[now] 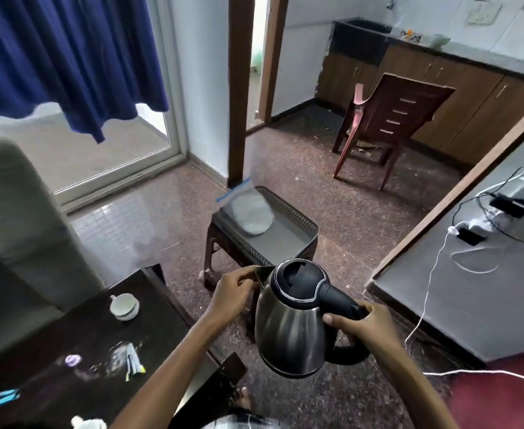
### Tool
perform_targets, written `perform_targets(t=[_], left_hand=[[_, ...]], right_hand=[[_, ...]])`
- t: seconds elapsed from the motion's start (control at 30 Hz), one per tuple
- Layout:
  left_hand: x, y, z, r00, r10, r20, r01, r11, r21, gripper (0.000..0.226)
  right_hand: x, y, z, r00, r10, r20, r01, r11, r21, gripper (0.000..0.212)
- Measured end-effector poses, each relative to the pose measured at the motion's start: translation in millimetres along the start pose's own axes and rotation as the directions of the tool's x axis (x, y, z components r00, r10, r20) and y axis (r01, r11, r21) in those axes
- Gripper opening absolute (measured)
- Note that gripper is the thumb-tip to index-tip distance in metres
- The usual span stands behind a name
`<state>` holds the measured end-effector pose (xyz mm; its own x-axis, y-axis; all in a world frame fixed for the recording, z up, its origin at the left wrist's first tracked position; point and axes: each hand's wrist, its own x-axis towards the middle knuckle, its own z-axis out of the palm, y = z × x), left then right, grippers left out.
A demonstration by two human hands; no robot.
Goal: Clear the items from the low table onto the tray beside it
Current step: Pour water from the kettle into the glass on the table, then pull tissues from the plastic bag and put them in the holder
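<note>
Head view: right hand (358, 325) is gripping the electric kettle (288, 332) by its handle, left hand (233, 294) pinching the spout; it is hovering off the low table (53, 329), spout pointing toward the tray (305, 222) just ahead

- A blue curtain (69, 57) is hanging at the far left, beside a glass door (115, 150).
- A grey sofa (16, 212) is sitting at the left.
- A brown plastic chair (400, 119) is standing at the far right, near wooden cabinets (458, 97).
- A white cable (427, 292) is trailing down from plugs (508, 205) lying on a grey surface (471, 305) at the right.
</note>
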<state>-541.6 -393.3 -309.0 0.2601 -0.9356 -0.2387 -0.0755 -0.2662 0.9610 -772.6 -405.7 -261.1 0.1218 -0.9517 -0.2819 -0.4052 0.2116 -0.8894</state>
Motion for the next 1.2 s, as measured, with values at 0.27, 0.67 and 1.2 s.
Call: perform_targets(t=[0.27, 0.67, 1.2], left_hand=[[104, 43, 22, 0.993, -0.089, -0.078, 0.079, 0.988, -0.13, 0.045], [222, 44, 64, 0.884, -0.402, -0.239, 0.231, 0.82, -0.523, 0.044], [278, 5, 117, 0.649, -0.722, -0.24, 0.108, 0.4, -0.91, 0.04]], right_hand=[[138, -35, -24, 0.988, -0.031, 0.151, 0.045, 0.995, -0.093, 0.031], [379, -65, -41, 0.785, -0.033, 0.618, 0.264, 0.921, -0.286, 0.04], [533, -22, 30, 0.453, 0.131, 0.882, 0.611, 0.675, -0.414, 0.032]])
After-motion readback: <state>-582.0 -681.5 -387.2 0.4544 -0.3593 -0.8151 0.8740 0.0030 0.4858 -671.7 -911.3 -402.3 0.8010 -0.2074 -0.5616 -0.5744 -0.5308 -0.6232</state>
